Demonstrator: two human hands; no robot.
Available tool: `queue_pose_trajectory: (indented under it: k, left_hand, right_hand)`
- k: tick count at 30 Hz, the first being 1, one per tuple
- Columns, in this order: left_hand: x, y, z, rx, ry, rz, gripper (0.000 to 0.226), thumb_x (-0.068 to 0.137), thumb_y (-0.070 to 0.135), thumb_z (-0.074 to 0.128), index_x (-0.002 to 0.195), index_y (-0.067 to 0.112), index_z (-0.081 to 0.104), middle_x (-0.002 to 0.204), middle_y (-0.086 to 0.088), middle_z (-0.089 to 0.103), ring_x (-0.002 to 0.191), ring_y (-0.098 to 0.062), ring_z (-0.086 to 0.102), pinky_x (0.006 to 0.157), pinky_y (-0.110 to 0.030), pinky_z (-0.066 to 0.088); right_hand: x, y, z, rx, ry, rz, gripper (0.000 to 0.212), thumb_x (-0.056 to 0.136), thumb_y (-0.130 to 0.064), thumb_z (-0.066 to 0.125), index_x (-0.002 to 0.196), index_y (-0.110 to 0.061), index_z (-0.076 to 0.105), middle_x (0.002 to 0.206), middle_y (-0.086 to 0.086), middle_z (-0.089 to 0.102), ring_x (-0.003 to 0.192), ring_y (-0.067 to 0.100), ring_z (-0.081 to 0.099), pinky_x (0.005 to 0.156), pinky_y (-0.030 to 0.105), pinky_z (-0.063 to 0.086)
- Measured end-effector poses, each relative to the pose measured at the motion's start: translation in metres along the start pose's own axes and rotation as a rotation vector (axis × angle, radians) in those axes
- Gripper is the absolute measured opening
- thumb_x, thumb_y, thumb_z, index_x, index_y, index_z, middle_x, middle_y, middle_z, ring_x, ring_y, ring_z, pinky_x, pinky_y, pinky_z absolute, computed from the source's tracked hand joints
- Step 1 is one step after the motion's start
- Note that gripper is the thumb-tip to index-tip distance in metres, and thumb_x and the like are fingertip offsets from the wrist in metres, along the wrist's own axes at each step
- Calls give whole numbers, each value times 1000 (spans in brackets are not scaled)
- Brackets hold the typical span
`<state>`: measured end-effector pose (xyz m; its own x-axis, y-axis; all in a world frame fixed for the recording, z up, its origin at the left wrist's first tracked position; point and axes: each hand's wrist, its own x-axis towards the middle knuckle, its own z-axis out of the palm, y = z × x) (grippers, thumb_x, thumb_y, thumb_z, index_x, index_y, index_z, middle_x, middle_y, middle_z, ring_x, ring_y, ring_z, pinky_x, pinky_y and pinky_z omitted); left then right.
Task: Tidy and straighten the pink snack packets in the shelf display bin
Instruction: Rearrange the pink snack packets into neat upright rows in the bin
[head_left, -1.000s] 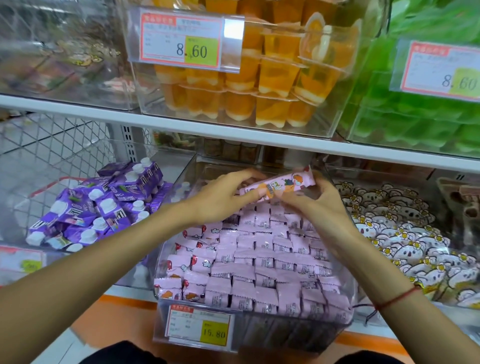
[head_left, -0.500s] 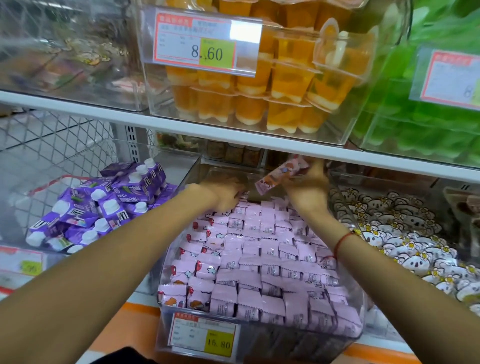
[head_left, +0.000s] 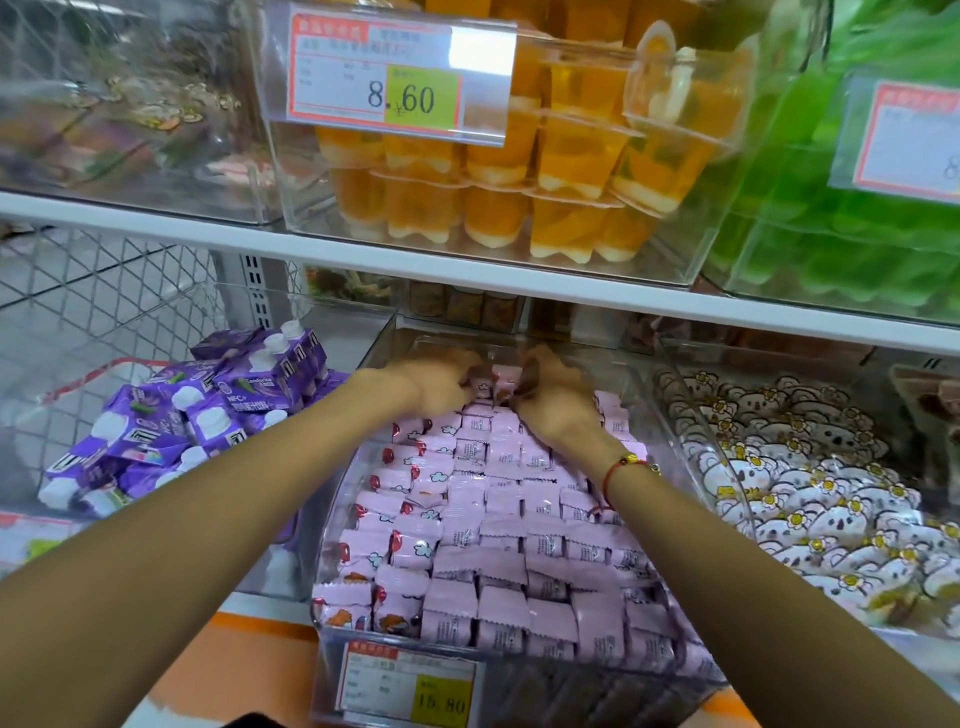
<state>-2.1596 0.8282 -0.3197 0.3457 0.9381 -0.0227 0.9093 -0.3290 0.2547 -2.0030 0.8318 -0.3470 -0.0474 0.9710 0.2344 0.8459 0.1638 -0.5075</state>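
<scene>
Both hands, left hand (head_left: 441, 382) and right hand (head_left: 553, 397), are seen mid-frame with fingers curled on a pink packet (head_left: 493, 378) being seated at the bin (head_left: 644, 384) rear; release and squaring are judged next.

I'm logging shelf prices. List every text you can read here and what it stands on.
"8.60": price tag on the orange jelly cup bin.
"15.80": price tag on the pink snack packet bin.
"8": cut-off price tag on the green bin.
"NFC": purple cartons; the other print is blurred.
Small print on tags and packets: unreadable.
</scene>
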Motion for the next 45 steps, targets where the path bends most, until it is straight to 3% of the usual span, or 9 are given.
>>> queue_pose_trajectory:
  k: [7, 13, 17, 20, 22, 26, 30, 37, 45]
  left_hand:
    - [3, 5, 4, -46, -76, 36, 56, 95, 7, 41, 145, 30, 33, 150, -5, 37, 124, -26, 46, 98, -32, 41]
    - [12, 1, 17, 116, -68, 80, 46, 99, 13, 34, 143, 25, 39, 151, -5, 32, 116, -24, 45, 94, -31, 39]
    - [17, -1, 17, 208, -130, 82, 44, 99, 14, 33, 143, 21, 39, 150, -7, 28, 131, -25, 34, 109, -32, 30]
    - [13, 6, 13, 156, -81, 46, 46, 97, 14, 39, 142, 22, 39, 147, -5, 34, 126, -27, 41, 104, -36, 36]
    - [10, 11, 11, 86, 13, 45, 52, 94, 10, 45, 143, 26, 37, 145, -4, 38, 122, -27, 46, 95, -33, 42]
    - [17, 27, 12, -100, 168, 102, 42, 94, 6, 45, 133, 23, 51, 136, -4, 52, 109, -21, 55, 84, -28, 45]
    - [31, 44, 15, -103, 89, 84, 32, 98, 18, 47, 127, 25, 58, 135, 1, 56, 116, -22, 55, 99, -38, 45]
    - [40, 51, 19, 75, 72, 72, 28, 95, 33, 53, 121, 30, 62, 124, 7, 64, 111, -16, 58, 84, -25, 45]
    - [40, 51, 15, -55, 78, 23, 20, 90, 33, 61, 109, 30, 69, 113, 11, 68, 103, -12, 61, 79, -25, 46]
  right_hand:
    - [-4, -11, -10, -297, -187, -74, 28, 84, -4, 49, 108, -10, 64, 110, 17, 63, 98, 37, 59, 80, 36, 49]
    - [-18, -11, -45, -18, -82, -92, 46, 81, 5, 43, 119, -15, 62, 117, 14, 64, 104, 33, 60, 91, 41, 51]
    - [-53, 4, -55, -225, -94, -116, 20, 94, -20, 43, 102, -16, 61, 102, 10, 64, 91, 29, 61, 87, 43, 52]
    - [-69, 14, -45, -410, -367, -67, 50, 100, -44, 27, 145, -23, 30, 151, 12, 29, 136, 31, 31, 111, 43, 27]
    - [-71, 17, -39, -435, -418, -85, 56, 100, -48, 21, 151, -26, 14, 159, 9, 11, 145, 28, 12, 115, 42, 15]
    - [-70, 20, -37, -438, -360, -98, 54, 100, -46, 22, 150, -26, 18, 157, 10, 17, 143, 28, 17, 114, 42, 19]
    - [-72, 21, -38, -436, -363, -113, 53, 100, -45, 23, 150, -26, 17, 157, 10, 17, 143, 28, 17, 114, 41, 18]
    - [-73, 20, -40, -411, -349, -119, 53, 100, -44, 26, 150, -26, 19, 157, 9, 19, 143, 27, 18, 114, 39, 18]
    - [-74, 18, -40, -439, -359, -110, 53, 101, -43, 24, 150, -25, 18, 156, 9, 20, 142, 26, 18, 114, 39, 19]
